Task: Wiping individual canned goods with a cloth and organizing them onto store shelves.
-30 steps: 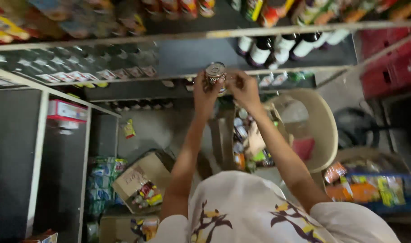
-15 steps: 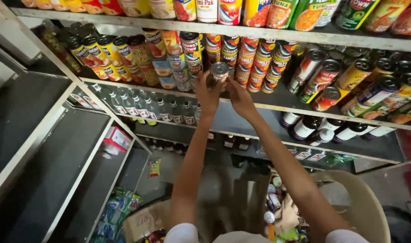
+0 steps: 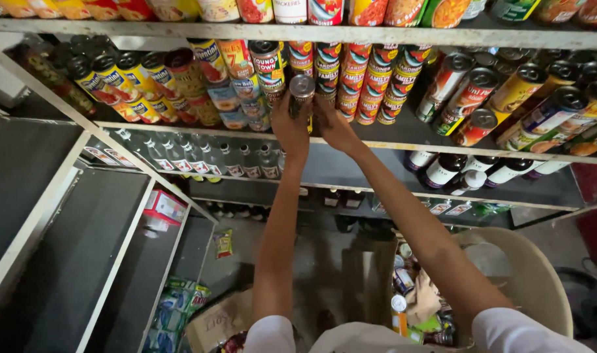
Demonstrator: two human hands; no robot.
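Both hands close around a small silver-topped can (image 3: pixel 302 91) at a store shelf (image 3: pixel 403 140) stacked with tinned goods. The left hand (image 3: pixel 289 124) cups its left side and the right hand (image 3: pixel 332 123) its right, fingers curled; whether the can already rests on the shelf is unclear. Both arms reach forward, nearly straight, above a beige plastic chair (image 3: pixel 534 281).

Bare forearms, short white sleeves, possibly a patterned shirt

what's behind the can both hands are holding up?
Behind the can, held by left hand and right hand, stand stacked red-labelled cans on the shelf. The shelf's back is hidden by them.
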